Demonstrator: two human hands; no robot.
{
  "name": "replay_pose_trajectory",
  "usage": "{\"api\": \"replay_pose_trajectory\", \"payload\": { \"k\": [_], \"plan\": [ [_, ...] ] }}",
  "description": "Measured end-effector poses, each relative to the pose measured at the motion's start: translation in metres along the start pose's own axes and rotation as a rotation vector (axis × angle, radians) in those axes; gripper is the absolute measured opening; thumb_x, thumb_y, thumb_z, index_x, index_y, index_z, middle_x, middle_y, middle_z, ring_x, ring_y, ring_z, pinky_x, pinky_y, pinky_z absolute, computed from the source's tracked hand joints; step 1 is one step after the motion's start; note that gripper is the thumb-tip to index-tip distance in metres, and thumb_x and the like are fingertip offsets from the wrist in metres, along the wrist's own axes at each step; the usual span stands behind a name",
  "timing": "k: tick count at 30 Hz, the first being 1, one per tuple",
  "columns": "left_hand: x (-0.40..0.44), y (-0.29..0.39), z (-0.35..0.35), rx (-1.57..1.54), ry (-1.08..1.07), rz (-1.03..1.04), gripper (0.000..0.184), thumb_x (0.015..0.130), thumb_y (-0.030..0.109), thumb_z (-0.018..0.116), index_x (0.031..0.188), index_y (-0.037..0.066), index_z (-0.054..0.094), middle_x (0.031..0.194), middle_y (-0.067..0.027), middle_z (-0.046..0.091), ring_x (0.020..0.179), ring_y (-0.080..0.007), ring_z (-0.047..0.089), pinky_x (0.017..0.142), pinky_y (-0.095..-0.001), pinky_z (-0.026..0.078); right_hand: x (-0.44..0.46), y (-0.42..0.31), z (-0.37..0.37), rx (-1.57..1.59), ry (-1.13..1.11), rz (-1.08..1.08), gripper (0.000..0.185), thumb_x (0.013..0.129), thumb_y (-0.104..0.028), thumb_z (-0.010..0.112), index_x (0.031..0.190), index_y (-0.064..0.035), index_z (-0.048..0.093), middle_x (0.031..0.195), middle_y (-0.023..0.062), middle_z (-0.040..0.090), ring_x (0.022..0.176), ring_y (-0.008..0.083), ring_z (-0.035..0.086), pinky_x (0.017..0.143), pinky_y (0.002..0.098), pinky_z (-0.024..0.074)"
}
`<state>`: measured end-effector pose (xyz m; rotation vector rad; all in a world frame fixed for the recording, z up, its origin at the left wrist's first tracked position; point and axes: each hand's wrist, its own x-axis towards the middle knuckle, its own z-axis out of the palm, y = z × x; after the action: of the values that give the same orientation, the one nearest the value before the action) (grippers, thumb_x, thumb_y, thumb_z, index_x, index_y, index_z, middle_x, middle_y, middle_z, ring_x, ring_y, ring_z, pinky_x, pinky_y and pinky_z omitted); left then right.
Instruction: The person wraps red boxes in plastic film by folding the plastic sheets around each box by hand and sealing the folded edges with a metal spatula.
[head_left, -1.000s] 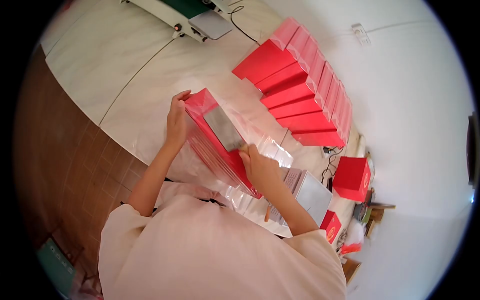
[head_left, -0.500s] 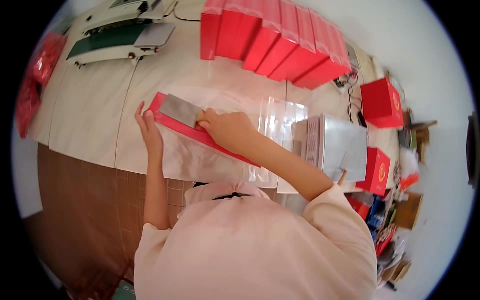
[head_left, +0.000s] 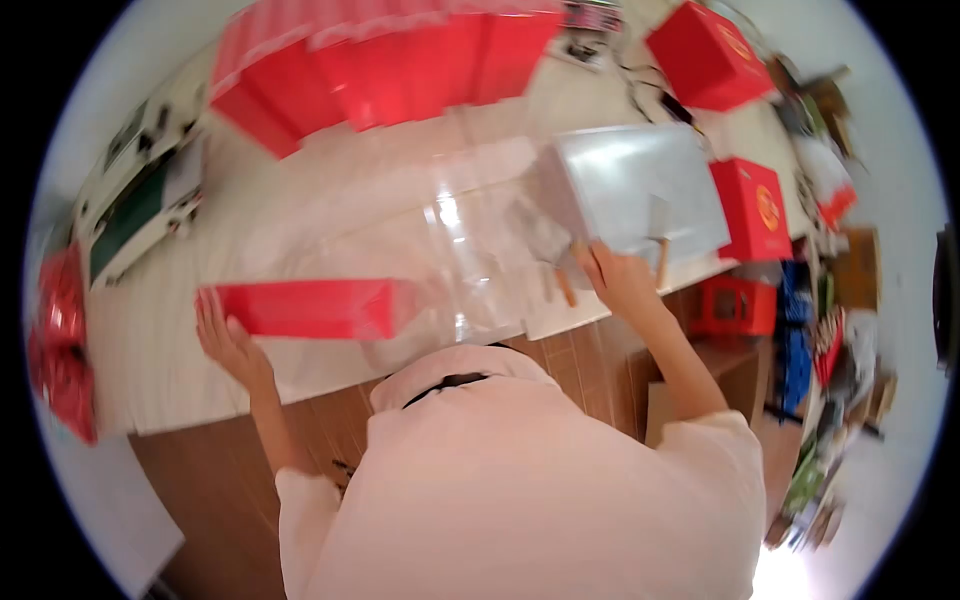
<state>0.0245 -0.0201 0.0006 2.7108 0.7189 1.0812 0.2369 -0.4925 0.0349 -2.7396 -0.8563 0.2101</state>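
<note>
My left hand [head_left: 232, 350] is stretched flat against the left end of a long red box [head_left: 310, 308], which lies on the table beside clear plastic film [head_left: 455, 225]. Over on the right, my right hand [head_left: 615, 280] is by a scraper with a broad grey blade [head_left: 540, 230] and a wooden handle [head_left: 566, 287]. Motion blurs its fingers, so whether they still grip the scraper cannot be told. Just beyond that hand, a second wooden-handled scraper [head_left: 660, 232] rests on a silvery block [head_left: 635, 180].
A row of red boxes [head_left: 400, 70] in clear wrap stands at the back. Two more red boxes [head_left: 710, 55] with round emblems are at the right. A green-topped machine [head_left: 140, 210] and red plastic bags [head_left: 65, 315] are at the left. Crowded shelving [head_left: 795, 340] lies right.
My right hand has moved right, away from the red box, along with the scraper. The red box now lies level across the view, with my left hand still at its end. The camera has turned.
</note>
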Motion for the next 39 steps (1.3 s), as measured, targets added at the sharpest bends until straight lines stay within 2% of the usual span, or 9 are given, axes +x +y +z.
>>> {"api": "replay_pose_trajectory", "payload": {
  "k": [7, 12, 15, 20, 25, 27, 31, 35, 39],
  "plan": [
    [-0.037, 0.1, -0.015, -0.092, -0.433, 0.225, 0.053, 0.101, 0.035, 0.027, 0.135, 0.003, 0.05, 0.142, -0.0128, 0.048, 0.136, -0.0287, 0.038, 0.113, -0.0476, 0.018, 0.015, 0.102, 0.086, -0.012, 0.368, 0.65, 0.031, 0.101, -0.032, 0.038, 0.092, -0.0055, 0.051, 0.068, 0.0222, 0.063, 0.065, 0.043, 0.061, 0.059, 0.0539, 0.0471],
    [-0.06, 0.147, -0.025, -0.222, -0.551, 0.359, 0.051, 0.098, 0.034, 0.032, 0.131, 0.002, 0.053, 0.138, -0.0143, 0.051, 0.133, -0.0297, 0.042, 0.112, -0.0478, 0.023, 0.022, 0.09, 0.08, 0.104, 0.037, 0.91, 0.041, 0.098, -0.034, 0.043, 0.118, 0.0012, 0.049, 0.102, 0.0249, 0.061, 0.091, 0.0399, 0.063, 0.073, 0.0502, 0.0495],
    [-0.079, 0.134, -0.031, -0.439, -0.537, 0.348, 0.045, 0.097, 0.031, 0.035, 0.124, 0.001, 0.056, 0.129, -0.017, 0.056, 0.126, -0.0308, 0.049, 0.109, -0.0475, 0.027, 0.025, 0.062, 0.078, -0.214, 0.325, 0.682, 0.045, 0.092, -0.028, 0.054, 0.124, 0.0036, 0.047, 0.111, 0.0239, 0.055, 0.102, 0.0395, 0.056, 0.084, 0.0471, 0.0468],
    [-0.123, 0.117, -0.028, -0.661, -0.216, 0.128, 0.039, 0.1, 0.028, 0.034, 0.122, -0.001, 0.05, 0.12, -0.0194, 0.053, 0.116, -0.0307, 0.051, 0.104, -0.0452, 0.032, 0.063, -0.1, 0.046, 0.705, 0.209, 0.054, 0.067, 0.079, -0.029, 0.071, 0.134, -0.0016, 0.045, 0.129, 0.0227, 0.047, 0.121, 0.0379, 0.043, 0.105, 0.0445, 0.0329],
    [-0.098, 0.102, -0.016, -0.704, -0.07, -0.831, 0.04, 0.103, 0.031, 0.033, 0.129, 0.001, 0.036, 0.131, -0.0157, 0.037, 0.122, -0.026, 0.038, 0.105, -0.0395, 0.029, 0.074, -0.252, 0.05, 0.471, 0.155, -0.759, 0.079, 0.078, -0.032, 0.072, 0.143, -0.0086, 0.035, 0.133, 0.026, 0.043, 0.121, 0.0398, 0.045, 0.102, 0.0483, 0.0369],
    [-0.112, 0.068, 0.005, -0.657, 0.028, -0.828, 0.042, 0.103, 0.034, 0.032, 0.129, 0.003, 0.038, 0.125, -0.0138, 0.044, 0.114, -0.0237, 0.043, 0.102, -0.0356, 0.032, 0.078, -0.28, 0.094, -0.123, 0.004, -0.658, 0.085, 0.078, -0.034, 0.071, 0.148, -0.0134, 0.028, 0.127, 0.027, 0.046, 0.113, 0.0386, 0.05, 0.096, 0.0478, 0.0404],
    [-0.207, -0.031, 0.096, -1.075, -0.196, -1.722, 0.053, 0.1, 0.045, 0.038, 0.136, 0.006, 0.038, 0.115, -0.0099, 0.055, 0.095, -0.0175, 0.053, 0.082, -0.0301, 0.039, 0.118, -0.275, 0.046, -0.018, -0.307, -0.704, 0.087, 0.08, -0.033, 0.07, 0.151, -0.0171, 0.022, 0.12, 0.0255, 0.049, 0.103, 0.0375, 0.053, 0.091, 0.0467, 0.0418],
    [-0.242, -0.047, 0.146, -1.29, -0.475, -1.854, 0.067, 0.098, 0.057, 0.033, 0.145, 0.011, 0.03, 0.129, -0.0076, 0.052, 0.108, -0.0216, 0.052, 0.086, -0.0328, 0.041, 0.157, -0.27, 0.049, 0.132, -0.266, -0.624, 0.089, 0.078, -0.032, 0.072, 0.151, -0.0178, 0.022, 0.115, 0.0263, 0.049, 0.099, 0.0392, 0.053, 0.09, 0.0447, 0.0425],
    [-0.151, 0.011, 0.141, -1.911, -0.309, -1.456, 0.069, 0.097, 0.062, 0.028, 0.146, 0.013, 0.029, 0.143, -0.0057, 0.042, 0.128, -0.0239, 0.043, 0.101, -0.0399, 0.038, 0.194, -0.262, 0.019, 0.283, -0.367, -0.436, 0.09, 0.075, -0.037, 0.075, 0.148, -0.0172, 0.027, 0.118, 0.0273, 0.051, 0.108, 0.044, 0.052, 0.095, 0.0449, 0.0439]
  ]
}}
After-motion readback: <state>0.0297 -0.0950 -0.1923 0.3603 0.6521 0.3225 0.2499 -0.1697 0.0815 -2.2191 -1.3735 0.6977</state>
